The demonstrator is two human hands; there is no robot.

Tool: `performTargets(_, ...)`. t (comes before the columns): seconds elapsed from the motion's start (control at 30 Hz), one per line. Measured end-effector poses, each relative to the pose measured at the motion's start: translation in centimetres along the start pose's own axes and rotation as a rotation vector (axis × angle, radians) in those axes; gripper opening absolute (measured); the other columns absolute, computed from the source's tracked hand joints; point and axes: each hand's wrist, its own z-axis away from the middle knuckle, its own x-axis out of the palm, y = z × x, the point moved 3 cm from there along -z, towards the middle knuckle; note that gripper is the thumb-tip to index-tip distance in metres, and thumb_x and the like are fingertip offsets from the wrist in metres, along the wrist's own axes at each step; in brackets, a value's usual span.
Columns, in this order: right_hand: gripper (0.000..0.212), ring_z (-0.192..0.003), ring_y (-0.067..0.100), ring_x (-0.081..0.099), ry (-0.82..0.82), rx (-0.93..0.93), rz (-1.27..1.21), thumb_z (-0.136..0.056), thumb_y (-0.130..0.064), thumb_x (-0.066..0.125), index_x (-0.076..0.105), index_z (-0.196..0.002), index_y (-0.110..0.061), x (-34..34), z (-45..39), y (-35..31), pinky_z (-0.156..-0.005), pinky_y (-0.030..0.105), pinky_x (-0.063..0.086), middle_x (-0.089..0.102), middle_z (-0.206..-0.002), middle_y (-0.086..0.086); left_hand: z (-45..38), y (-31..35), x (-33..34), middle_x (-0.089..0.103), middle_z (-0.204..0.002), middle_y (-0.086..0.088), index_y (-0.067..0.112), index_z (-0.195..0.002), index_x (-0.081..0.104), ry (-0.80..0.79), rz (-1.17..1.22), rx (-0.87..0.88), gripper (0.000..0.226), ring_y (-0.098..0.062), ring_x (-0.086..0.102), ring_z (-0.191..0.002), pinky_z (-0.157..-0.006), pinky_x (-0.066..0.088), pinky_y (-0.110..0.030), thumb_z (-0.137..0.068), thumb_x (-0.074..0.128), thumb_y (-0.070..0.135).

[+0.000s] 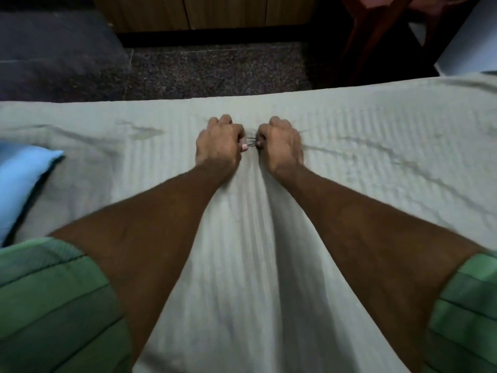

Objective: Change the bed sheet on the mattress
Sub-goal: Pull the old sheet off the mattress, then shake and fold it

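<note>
Sheet (269,238) — bunched in both grips

Blue pillow (18,184), wooden cabinet (204,12)

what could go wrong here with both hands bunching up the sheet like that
1. The left hand and right hand grip the sheet close together at its middle, so a pull may only deepen the ridge of folds between the forearms.
2. The blue pillow lies on the sheet's left part; dragging the sheet may carry it along or tip it off.
</note>
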Motion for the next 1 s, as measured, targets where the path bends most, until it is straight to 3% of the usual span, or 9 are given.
performTargets(0.1,0.017,-0.122,0.025,0.044,0.057,-0.18,0.088,-0.096,-0.023,0.046,0.058,-0.106,-0.029,-0.5,1.6,0.0,-0.085,0.045,0.039,0.051,-0.126,-0.001,0.8,0.1,-0.2,0.055,-0.112,0.002,0.03,-0.101,0.067,0.112,-0.012,0.161,0.008,-0.024,0.051,-0.108,-0.091,0.039,-0.038,-0.096,0.06,0.029)
performTargets(0.2,0.016,-0.109,0.025,0.058,0.128,-0.246,-0.01,-0.095,-0.015,0.048,0.046,-0.102,-0.029,-1.5,2.6,0.1,-0.09,0.047,0.035,0.063,-0.108,-0.002,2.1,-0.3,-1.3,0.063,-0.095,0.001,0.03,-0.097,0.052,0.105,0.149,0.175,0.011,-0.028,0.058,-0.088,-0.078,0.038,-0.036,-0.098,0.048,0.02)
performTargets(0.3,0.012,-0.082,0.034,0.057,0.024,-0.023,-0.183,-0.098,-0.016,0.041,0.038,-0.107,-0.022,-2.6,2.1,-0.2,-0.075,0.039,0.035,0.066,-0.093,0.007,1.7,0.1,-1.8,0.069,-0.098,-0.007,0.033,-0.103,0.046,-0.007,0.207,-0.028,0.009,-0.035,0.059,-0.089,-0.071,0.038,-0.038,-0.105,0.038,0.029)
performTargets(0.37,0.015,-0.088,0.037,0.06,-0.042,0.097,-0.152,-0.098,-0.02,0.042,0.037,-0.112,-0.02,-3.2,1.4,-0.9,-0.074,0.039,0.034,0.068,-0.098,0.01,0.7,0.6,-2.2,0.071,-0.108,-0.011,0.031,-0.108,0.05,-0.077,0.108,-0.036,0.011,-0.038,0.061,-0.099,-0.076,0.038,-0.04,-0.107,0.039,0.033)
performTargets(0.47,0.016,-0.106,0.035,0.062,-0.212,0.146,-0.157,-0.097,-0.023,0.046,0.046,-0.113,-0.022,-3.4,0.4,-1.7,-0.081,0.039,0.036,0.068,-0.112,0.012,-1.1,0.6,-3.2,0.068,-0.121,-0.011,0.03,-0.117,0.058,-0.286,-0.012,0.042,0.023,-0.036,0.061,-0.112,-0.088,0.043,-0.041,-0.108,0.041,0.042)
performTargets(0.63,0.009,-0.101,0.035,0.063,-0.387,0.179,-0.355,-0.102,-0.029,0.047,0.053,-0.097,-0.025,-0.2,4.9,-0.5,-0.076,0.035,0.041,0.069,-0.107,0.012,0.0,0.8,-0.2,0.068,-0.12,-0.014,0.014,-0.107,0.064,-0.782,0.005,0.203,0.032,-0.034,0.062,-0.112,-0.095,0.048,-0.038,-0.107,0.046,0.04)
performTargets(0.8,0.018,-0.104,0.037,0.065,-0.337,0.137,-0.148,-0.101,-0.035,0.044,0.05,-0.112,-0.022,0.4,5.4,-1.1,-0.076,0.038,0.037,0.069,-0.109,0.015,1.5,-0.5,1.0,0.071,-0.109,0.001,0.023,-0.104,0.07,-0.63,0.205,0.101,0.022,-0.023,0.063,-0.107,-0.092,0.048,-0.034,-0.102,0.057,0.04)
performTargets(0.87,0.019,-0.102,0.04,0.067,-0.252,0.046,-0.024,-0.1,-0.032,0.046,0.047,-0.116,-0.021,-0.1,5.6,-1.6,-0.077,0.042,0.041,0.071,-0.108,0.016,1.5,-0.8,0.0,0.068,-0.098,0.005,0.028,-0.099,0.068,-0.405,0.133,0.081,0.018,-0.023,0.065,-0.098,-0.081,0.049,-0.033,-0.095,0.065,0.045)
performTargets(1.0,0.03,-0.103,0.036,0.064,-0.016,-0.065,0.05,-0.095,-0.037,0.057,0.048,-0.12,-0.024,-0.8,5.6,-1.0,-0.08,0.045,0.048,0.066,-0.114,0.007,2.7,-2.0,-1.1,0.053,-0.125,0.0,0.031,-0.124,0.056,0.029,-0.02,0.181,0.052,-0.028,0.055,-0.112,-0.089,0.049,-0.044,-0.08,0.079,0.048)
